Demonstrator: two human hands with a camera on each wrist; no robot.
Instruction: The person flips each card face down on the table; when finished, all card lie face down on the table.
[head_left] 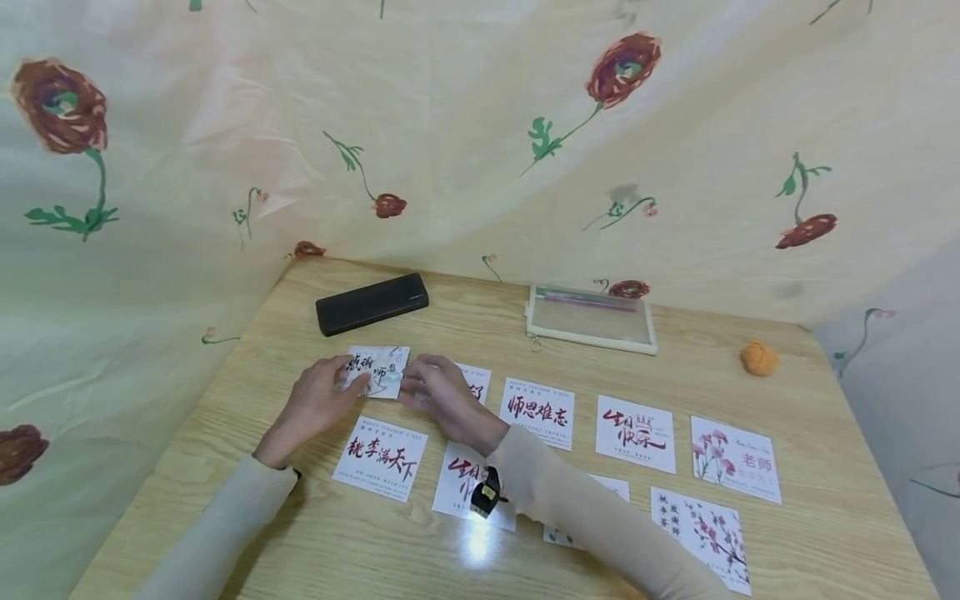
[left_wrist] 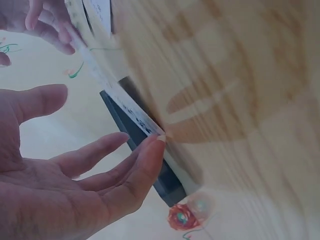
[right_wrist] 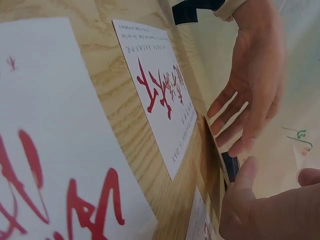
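A small white card [head_left: 384, 382] with black brush writing lies between my two hands on the left of the table. My left hand [head_left: 322, 396] is at its left edge. In the left wrist view, the fingertips of the left hand [left_wrist: 95, 180] touch the card's edge [left_wrist: 125, 107], with the thumb apart from it. At the opposite edge is my right hand [head_left: 450, 404], its fingers bent. Whether those fingers pinch the card or only touch it is unclear. A red-lettered card [head_left: 474, 379] is partly covered by the right hand.
Several cards lie in rows, among them a red-lettered card [head_left: 382, 458] and a pink-flowered card [head_left: 735, 458]. Behind stand a black case [head_left: 372, 305] and a clear zip pouch [head_left: 591, 321]. An orange lump [head_left: 759, 358] sits at right. Floral cloth [head_left: 465, 125] borders the table.
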